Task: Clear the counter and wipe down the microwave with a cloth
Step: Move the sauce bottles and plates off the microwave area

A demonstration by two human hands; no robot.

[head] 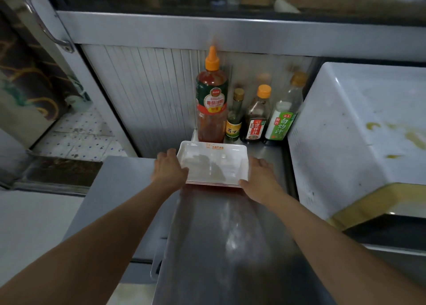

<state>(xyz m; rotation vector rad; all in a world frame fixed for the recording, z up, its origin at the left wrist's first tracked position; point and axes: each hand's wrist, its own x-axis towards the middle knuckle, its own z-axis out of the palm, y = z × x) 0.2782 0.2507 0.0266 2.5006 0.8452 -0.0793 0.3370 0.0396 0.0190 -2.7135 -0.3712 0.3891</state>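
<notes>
Stacked trays [213, 164] sit on the counter [221, 235] at 12 o'clock, long axis 9-to-3. Left hand [169, 167] and right hand [259, 178] clasp the short ends, equally near.

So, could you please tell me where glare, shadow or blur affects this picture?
Head view: glare streaks the steel counter; a shadow lies inside the white tray between the left hand and right hand; the ketchup bottle's tip is smeared; wide-angle distortion bends the edges.
</notes>
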